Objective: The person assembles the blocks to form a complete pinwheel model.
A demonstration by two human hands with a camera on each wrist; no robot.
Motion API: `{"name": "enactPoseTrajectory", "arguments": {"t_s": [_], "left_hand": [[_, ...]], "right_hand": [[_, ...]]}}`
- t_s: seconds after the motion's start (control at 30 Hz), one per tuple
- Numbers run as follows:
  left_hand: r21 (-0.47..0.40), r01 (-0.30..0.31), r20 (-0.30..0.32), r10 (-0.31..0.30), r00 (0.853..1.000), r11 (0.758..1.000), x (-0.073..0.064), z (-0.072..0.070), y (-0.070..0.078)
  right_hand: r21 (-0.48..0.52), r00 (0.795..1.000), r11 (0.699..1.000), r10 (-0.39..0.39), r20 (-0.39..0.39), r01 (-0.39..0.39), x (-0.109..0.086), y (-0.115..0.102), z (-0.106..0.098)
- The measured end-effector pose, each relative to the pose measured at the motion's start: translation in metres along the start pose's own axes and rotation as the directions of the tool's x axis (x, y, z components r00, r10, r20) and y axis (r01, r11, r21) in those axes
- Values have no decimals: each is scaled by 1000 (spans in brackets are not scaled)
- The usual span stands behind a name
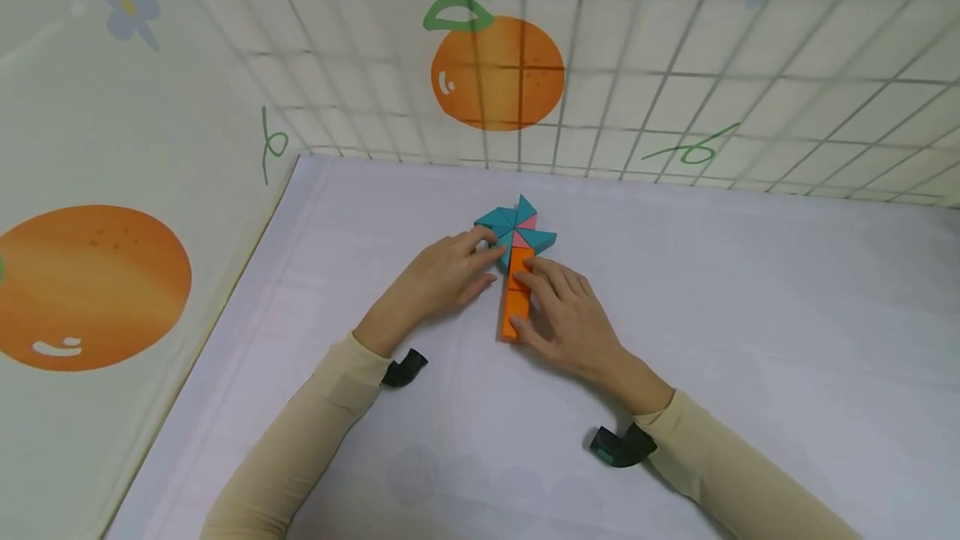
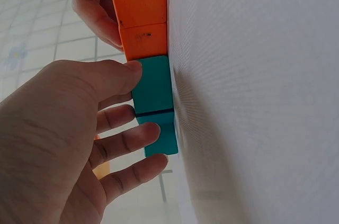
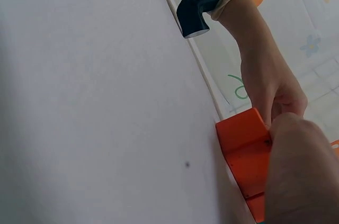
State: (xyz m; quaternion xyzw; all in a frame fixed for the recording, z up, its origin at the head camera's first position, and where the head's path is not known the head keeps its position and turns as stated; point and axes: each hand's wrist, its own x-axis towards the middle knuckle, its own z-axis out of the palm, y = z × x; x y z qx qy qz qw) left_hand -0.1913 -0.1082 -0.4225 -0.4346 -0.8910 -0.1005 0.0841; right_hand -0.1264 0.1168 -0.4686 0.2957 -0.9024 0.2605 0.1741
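Observation:
A flat pinwheel shape of teal triangular blocks (image 1: pixel 538 238) with pink pieces (image 1: pixel 528 222) among them lies on the table. Below it, orange blocks (image 1: pixel 516 304) line up end to end like a stem. My left hand (image 1: pixel 438 276) is at the pinwheel's left side. In the left wrist view its thumb touches a teal block (image 2: pixel 152 86), other fingers spread beside the blocks. From the right, my right hand (image 1: pixel 573 319) touches the orange blocks with fingers and thumb, loosely bent. In the right wrist view that hand hides part of the orange blocks (image 3: pixel 243 150).
Pale cloth covers the table (image 1: pixel 750 315). At the back stands a white wall with a grid pattern and a painted orange fruit (image 1: pixel 497 73); another panel stands at left. Dark curved wrist-worn pieces (image 1: pixel 622 447) sit by both sleeves.

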Motion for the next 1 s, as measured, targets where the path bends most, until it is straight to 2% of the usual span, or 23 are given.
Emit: {"name": "enactPoseTrajectory", "arguments": {"t_s": [0.57,0.77,0.87,0.9,1.0], "left_hand": [[26,6,31,-6,1000,1000,4,2,-3],[27,14,20,-15,1000,1000,4,2,-3],[34,30,3,-30,1000,999,2,2,-4],[63,32,-4,-32,999,998,1,2,-5],[85,87,-10,-86,996,993,-6,0,-8]], "right_hand": [[7,1000,1000,-7,-1,7,2,5,3],[17,1000,1000,-4,-9,4,2,6,4],[10,1000,1000,7,-11,-7,2,6,2],[6,1000,1000,14,-10,-14,2,6,0],[-12,999,999,46,-6,-46,-2,10,-11]]}}
